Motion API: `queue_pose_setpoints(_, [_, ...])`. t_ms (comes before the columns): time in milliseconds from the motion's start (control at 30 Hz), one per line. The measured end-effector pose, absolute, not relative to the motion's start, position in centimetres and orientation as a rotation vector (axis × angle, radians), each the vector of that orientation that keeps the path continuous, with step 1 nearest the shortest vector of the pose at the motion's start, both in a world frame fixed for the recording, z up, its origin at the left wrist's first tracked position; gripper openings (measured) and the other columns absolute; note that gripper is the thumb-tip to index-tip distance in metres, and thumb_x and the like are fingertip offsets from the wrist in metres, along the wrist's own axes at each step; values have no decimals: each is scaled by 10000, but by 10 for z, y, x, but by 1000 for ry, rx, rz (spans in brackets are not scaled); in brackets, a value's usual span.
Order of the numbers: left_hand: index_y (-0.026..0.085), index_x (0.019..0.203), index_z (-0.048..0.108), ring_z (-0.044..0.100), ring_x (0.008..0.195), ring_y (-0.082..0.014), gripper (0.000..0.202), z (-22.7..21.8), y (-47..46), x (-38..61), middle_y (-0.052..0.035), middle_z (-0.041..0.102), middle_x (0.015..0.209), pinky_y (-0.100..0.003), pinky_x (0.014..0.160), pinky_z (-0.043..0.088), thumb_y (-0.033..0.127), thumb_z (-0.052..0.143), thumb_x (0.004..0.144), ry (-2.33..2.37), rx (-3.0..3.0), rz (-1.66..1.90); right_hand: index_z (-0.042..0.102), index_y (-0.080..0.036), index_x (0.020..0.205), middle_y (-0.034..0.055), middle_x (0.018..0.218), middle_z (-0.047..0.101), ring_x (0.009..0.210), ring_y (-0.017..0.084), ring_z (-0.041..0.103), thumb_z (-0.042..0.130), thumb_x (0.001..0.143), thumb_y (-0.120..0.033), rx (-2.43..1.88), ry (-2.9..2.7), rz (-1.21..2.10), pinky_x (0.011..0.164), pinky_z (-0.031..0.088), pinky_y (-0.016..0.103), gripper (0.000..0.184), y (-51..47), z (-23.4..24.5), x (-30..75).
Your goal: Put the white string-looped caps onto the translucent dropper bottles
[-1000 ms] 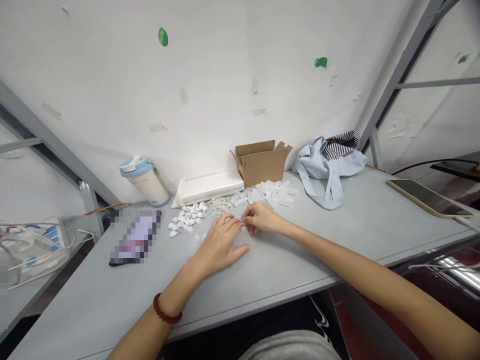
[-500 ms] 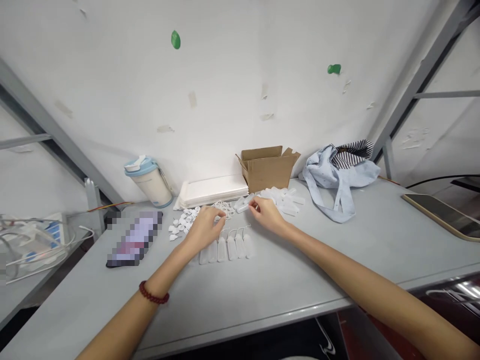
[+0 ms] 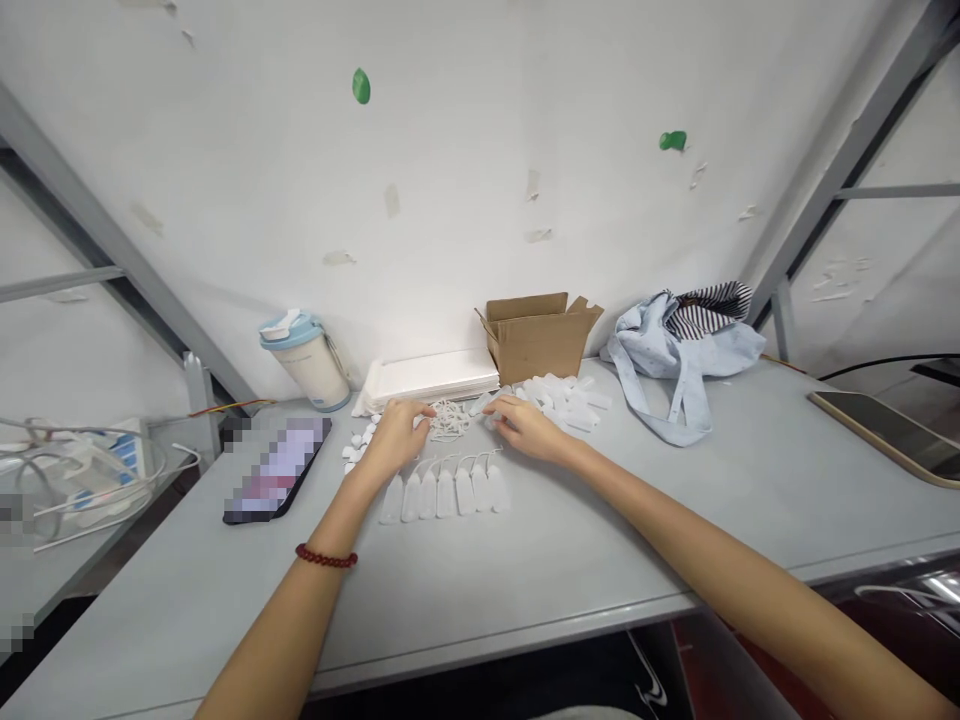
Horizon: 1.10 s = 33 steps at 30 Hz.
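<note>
My left hand [image 3: 396, 436] is over the white caps [image 3: 358, 440], beside the left edge of a heap of white cords [image 3: 450, 418]. Its thumb and fingers are apart, with nothing visible between them. My right hand [image 3: 529, 430] is just right of the cords, fingers curled around a small translucent plastic bottle [image 3: 491, 422] mostly hidden by them. Behind it is a pile of similar bottles [image 3: 562, 400]. Nearer to me, several bottles [image 3: 445, 493] lie side by side in a row, cords reaching out from their tops.
A stack of white flat packs [image 3: 431, 378] and an open cardboard box [image 3: 541, 345] stand against the wall. On the left are a tumbler [image 3: 311, 370] and a blurred phone [image 3: 279, 472]. A blue cloth bag [image 3: 679, 365] and another phone [image 3: 892, 435] lie right.
My left hand has moved left, away from the row of bottles, uncovering more of the row and the cords. My right hand has shifted slightly left and towards me.
</note>
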<state>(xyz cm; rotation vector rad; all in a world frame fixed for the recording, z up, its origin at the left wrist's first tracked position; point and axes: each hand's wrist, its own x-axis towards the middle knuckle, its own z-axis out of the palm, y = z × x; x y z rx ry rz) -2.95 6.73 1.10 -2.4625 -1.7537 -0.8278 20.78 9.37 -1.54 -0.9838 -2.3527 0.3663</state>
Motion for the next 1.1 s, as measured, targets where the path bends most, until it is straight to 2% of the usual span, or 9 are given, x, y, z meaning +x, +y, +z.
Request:
queue_pose_setpoints(300, [184,859,715,562,970,-260,303,12,61,-19,-54,710,963,-423,896,470,115,434,772,-1508,-2665,-709,618,-125,992,114,1005,616,940,204,555,417,859,-40,-999,-2394,246,836,430,319,255,89,-14,213])
queue_pose_setpoints(533, [169,934,716,556,1016,-270,393,8,58,-18,-60,707,1033,-422,907,471,51,394,741,-1573,-2690,-517,645,-113,1016,124,1023,665,977,235,586,408,887,-61,-1137,-2463,243,837,417,330,275,81,-3,226])
queue_pose_setpoints(700, [154,966,707,554,1034,-282,386,11,55,-18,-91,705,1020,-426,914,466,57,401,752,-1622,-2687,-415,659,-114,1009,129,1031,681,957,220,619,424,884,-57,-1177,-2535,288,804,424,294,273,78,-3,225])
queue_pose_setpoints(867, [138,1025,689,565,1056,-267,403,13,54,-18,-94,698,1048,-413,933,470,96,378,771,-1610,-2652,-640,671,-120,971,114,1002,698,932,223,634,437,843,-16,-1145,-2458,289,797,439,302,286,78,-5,224])
queue_pose_setpoints(1000, [129,1025,676,581,1039,-267,382,15,55,-18,-101,691,1074,-429,891,491,167,377,791,-1707,-2572,-864,670,-138,958,92,1004,704,919,215,638,437,766,55,-1085,-2371,287,768,444,296,358,79,-6,224])
queue_pose_setpoints(1100, [141,1049,657,597,1019,-245,376,18,55,-17,-95,683,1084,-398,854,505,196,383,799,-1751,-2504,-1054,662,-153,923,73,934,705,857,196,631,424,733,73,-1041,-2312,273,716,430,278,379,79,-8,223])
